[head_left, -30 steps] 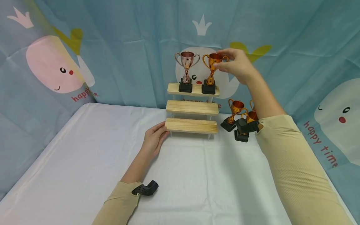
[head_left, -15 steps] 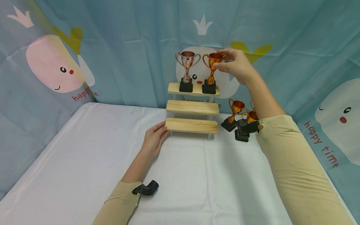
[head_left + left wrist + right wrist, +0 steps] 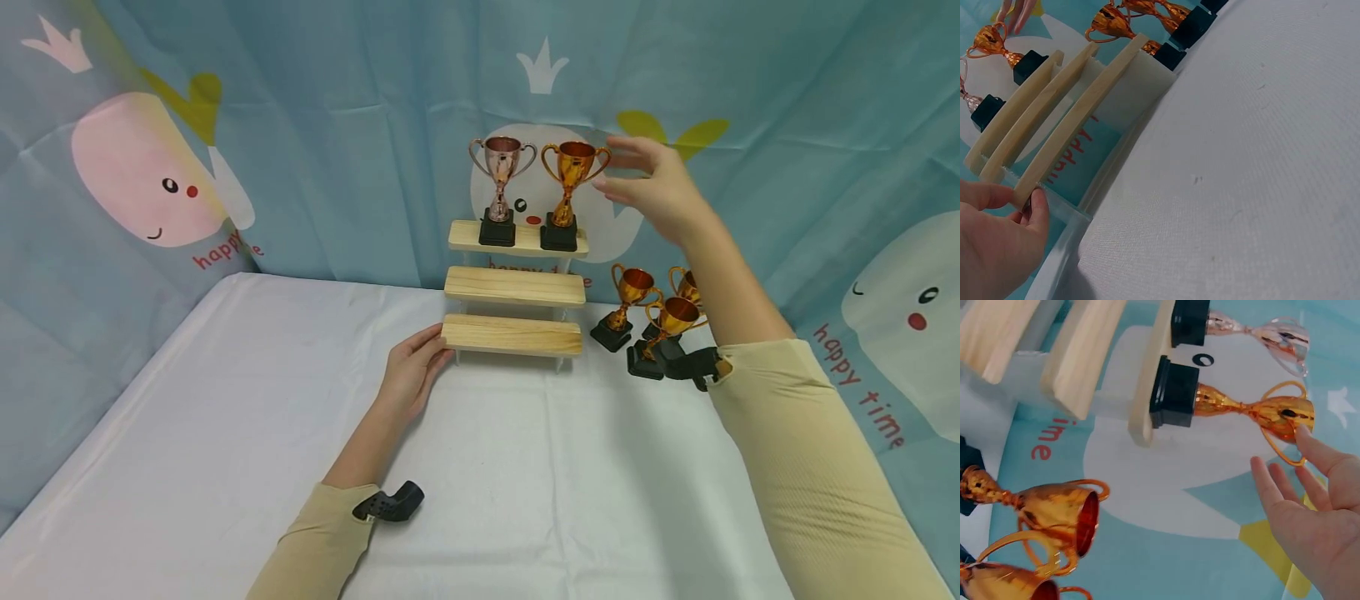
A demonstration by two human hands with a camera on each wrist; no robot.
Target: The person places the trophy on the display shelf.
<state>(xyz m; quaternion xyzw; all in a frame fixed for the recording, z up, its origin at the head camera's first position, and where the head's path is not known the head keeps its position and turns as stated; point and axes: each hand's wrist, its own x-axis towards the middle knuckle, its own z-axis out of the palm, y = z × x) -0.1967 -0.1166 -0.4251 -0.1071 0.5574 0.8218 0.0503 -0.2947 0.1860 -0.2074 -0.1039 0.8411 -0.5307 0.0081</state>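
A three-tier display stand has pale wooden boards on clear supports. On its top board a rose-silver trophy cup and a gold trophy cup stand upright side by side, each on a black base. My left hand pinches the left end of the lowest board, thumb on one face and fingers on the other. To the right of the gold cup, my right hand has its fingers spread and holds nothing. In the right wrist view its thumb tip overlaps the cup's rim; whether they touch I cannot tell.
Several more gold trophy cups are grouped on the white tablecloth right of the stand, partly behind my right forearm. A blue printed curtain hangs close behind the stand.
My right hand has let go of the gold trophy cup and moved a little to the right, its fingers opening. The cup stays on the top board. My left hand has not moved.
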